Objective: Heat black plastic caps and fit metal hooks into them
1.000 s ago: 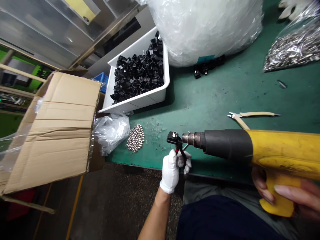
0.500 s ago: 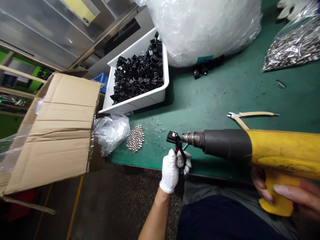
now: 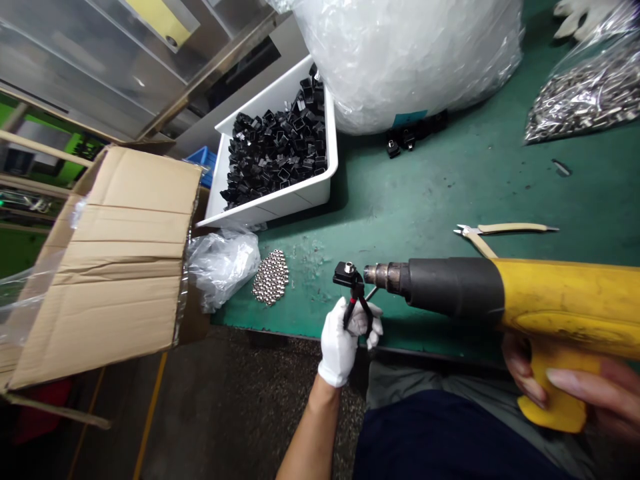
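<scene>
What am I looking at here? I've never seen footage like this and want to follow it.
These pictures come from a camera worn on a person's head, looking down at their own hands at a workbench. The bare right hand grips a yellow heat gun, its metal nozzle pointing at a small black fitting held in the white-gloved left hand. On the green bench mat lie cream-handled side cutters and a patch of small shiny metal pieces. A white tub holds many black square pieces.

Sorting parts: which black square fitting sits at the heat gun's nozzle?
The fitting in the gloved left hand, metal-centred top by the nozzle; the others lie in the white tub or on the green mat.
</scene>
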Demonstrator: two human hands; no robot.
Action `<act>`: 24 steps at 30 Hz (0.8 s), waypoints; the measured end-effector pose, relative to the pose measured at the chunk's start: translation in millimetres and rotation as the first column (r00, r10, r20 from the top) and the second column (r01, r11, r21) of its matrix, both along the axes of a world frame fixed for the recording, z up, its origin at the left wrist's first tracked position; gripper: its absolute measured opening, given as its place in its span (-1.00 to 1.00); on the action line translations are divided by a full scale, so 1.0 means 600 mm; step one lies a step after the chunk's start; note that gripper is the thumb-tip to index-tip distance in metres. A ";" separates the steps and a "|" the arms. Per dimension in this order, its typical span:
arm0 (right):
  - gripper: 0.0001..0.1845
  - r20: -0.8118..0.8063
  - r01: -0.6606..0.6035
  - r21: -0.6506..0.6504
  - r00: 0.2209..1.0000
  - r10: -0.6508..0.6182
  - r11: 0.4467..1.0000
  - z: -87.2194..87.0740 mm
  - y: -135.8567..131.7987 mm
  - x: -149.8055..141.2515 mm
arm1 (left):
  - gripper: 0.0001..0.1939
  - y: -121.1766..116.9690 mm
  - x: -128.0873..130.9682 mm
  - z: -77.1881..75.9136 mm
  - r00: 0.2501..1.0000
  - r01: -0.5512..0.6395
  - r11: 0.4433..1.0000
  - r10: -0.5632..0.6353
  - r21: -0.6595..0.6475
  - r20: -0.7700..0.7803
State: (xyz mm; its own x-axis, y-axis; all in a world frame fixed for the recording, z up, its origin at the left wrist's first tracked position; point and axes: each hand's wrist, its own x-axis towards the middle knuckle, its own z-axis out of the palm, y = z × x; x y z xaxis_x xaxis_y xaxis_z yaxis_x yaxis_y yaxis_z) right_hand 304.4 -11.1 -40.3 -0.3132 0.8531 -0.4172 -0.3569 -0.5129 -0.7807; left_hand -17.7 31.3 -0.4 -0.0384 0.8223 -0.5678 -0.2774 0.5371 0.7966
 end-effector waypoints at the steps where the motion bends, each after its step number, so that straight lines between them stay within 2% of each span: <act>1: -0.66 0.008 -0.037 0.014 0.999 0.037 0.999 -0.001 -0.001 0.000 | -0.36 0.000 0.000 0.001 1.000 0.000 1.000 0.000 0.007 -0.005; 3: -0.66 0.021 -0.121 0.047 0.992 0.121 0.991 -0.003 -0.003 0.002 | -0.38 0.001 0.001 0.002 1.000 0.000 1.000 0.001 0.018 -0.017; 8: -0.67 0.044 -0.069 0.040 0.997 0.068 0.997 -0.002 -0.003 0.004 | -0.43 0.001 0.002 0.003 0.999 0.002 0.999 0.000 0.033 -0.047; 11: -0.67 0.034 -0.156 0.085 0.988 0.153 0.984 0.000 0.002 0.006 | -0.43 0.001 0.002 0.002 0.999 0.002 0.999 0.000 0.035 -0.046; 17: -0.67 0.039 -0.222 0.116 0.975 0.219 0.968 0.001 0.013 0.012 | -0.43 0.001 0.001 0.001 1.000 0.000 0.999 0.001 0.035 -0.031; 19: -0.66 0.028 -0.223 0.112 0.975 0.221 0.968 0.001 0.012 0.013 | -0.42 0.001 0.002 0.001 1.000 -0.004 0.999 0.005 0.036 -0.020; 24: -0.65 0.022 -0.138 0.075 0.990 0.137 0.988 0.004 0.004 0.005 | -0.40 0.001 0.002 0.002 1.000 -0.005 0.999 0.006 0.042 -0.018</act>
